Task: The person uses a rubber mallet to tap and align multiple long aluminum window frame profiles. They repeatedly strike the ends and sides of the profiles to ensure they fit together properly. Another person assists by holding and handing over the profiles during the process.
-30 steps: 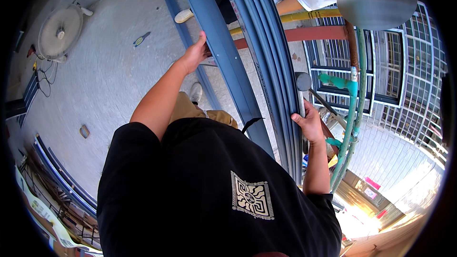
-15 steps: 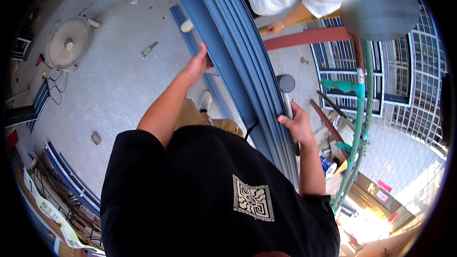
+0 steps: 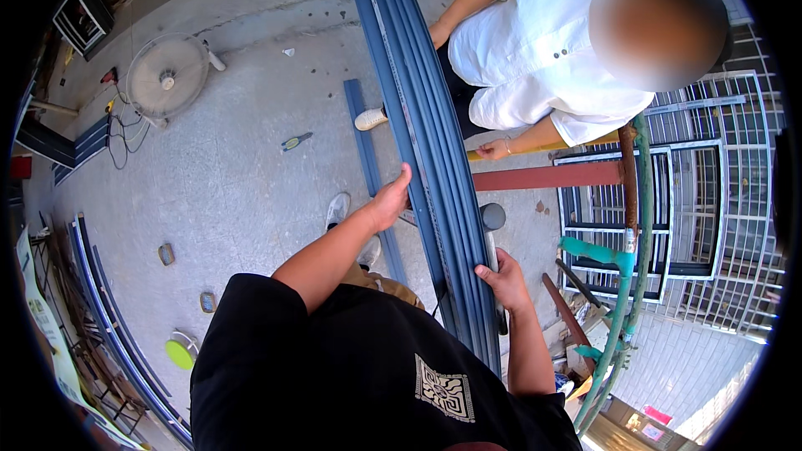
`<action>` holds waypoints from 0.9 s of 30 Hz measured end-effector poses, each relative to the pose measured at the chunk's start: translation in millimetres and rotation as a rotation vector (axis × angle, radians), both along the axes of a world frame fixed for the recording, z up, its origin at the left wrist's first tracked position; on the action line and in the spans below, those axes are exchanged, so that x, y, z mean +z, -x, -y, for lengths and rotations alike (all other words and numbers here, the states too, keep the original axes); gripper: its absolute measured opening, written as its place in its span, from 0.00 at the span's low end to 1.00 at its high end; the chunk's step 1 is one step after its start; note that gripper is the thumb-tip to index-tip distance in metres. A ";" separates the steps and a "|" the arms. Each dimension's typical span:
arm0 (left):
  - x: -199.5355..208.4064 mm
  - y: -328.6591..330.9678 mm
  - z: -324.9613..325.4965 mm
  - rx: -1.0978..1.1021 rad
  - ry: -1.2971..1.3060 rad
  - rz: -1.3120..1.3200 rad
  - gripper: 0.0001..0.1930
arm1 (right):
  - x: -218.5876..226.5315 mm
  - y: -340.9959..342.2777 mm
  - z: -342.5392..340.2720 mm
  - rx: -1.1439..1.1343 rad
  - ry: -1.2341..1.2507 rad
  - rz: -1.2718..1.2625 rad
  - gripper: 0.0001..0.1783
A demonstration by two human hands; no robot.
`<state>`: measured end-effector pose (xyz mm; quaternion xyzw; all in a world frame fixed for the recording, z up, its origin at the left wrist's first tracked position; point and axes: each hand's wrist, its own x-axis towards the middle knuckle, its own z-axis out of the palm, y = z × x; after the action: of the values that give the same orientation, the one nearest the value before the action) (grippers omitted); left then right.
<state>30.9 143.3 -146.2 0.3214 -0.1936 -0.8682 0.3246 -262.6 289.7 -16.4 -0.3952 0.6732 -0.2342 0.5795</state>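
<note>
A long bundle of blue-grey metal profiles (image 3: 426, 125) runs from the far side toward my body. My left hand (image 3: 390, 200) grips its left edge, thumb on top and fingers hidden underneath. On the right side, my right hand (image 3: 506, 281) closes around the shaft of a mallet (image 3: 493, 217) with a round grey head. That thumb rests against the bundle's right edge; a dark grip shows below the hand. Across from me, a person in a white shirt (image 3: 535, 42) has one hand (image 3: 438, 33) by the bundle's far part and the other (image 3: 493, 150) near a yellow bar.
A red-brown beam (image 3: 551, 178) lies under the bundle, beside green-wrapped poles (image 3: 625, 284) and stacked window frames (image 3: 639, 217). Another blue profile (image 3: 363, 134) lies on the floor. Farther left are a fan (image 3: 167, 79), a small tool (image 3: 296, 141) and long dark strips (image 3: 109, 309).
My view has shifted, bringing more of the person opposite into sight. The bundle's left profile has turned, so its broad open channel now looks narrower. Both my hands keep their holds.
</note>
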 end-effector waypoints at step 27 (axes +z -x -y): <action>9.0 11.9 -13.6 0.142 0.121 0.121 0.39 | -23.4 5.7 10.6 0.118 -0.082 0.107 0.30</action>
<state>19.1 156.8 -137.2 0.3657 -0.2417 -0.8088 0.3920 -268.3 279.1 -39.7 -0.3973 0.6257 -0.1928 0.6431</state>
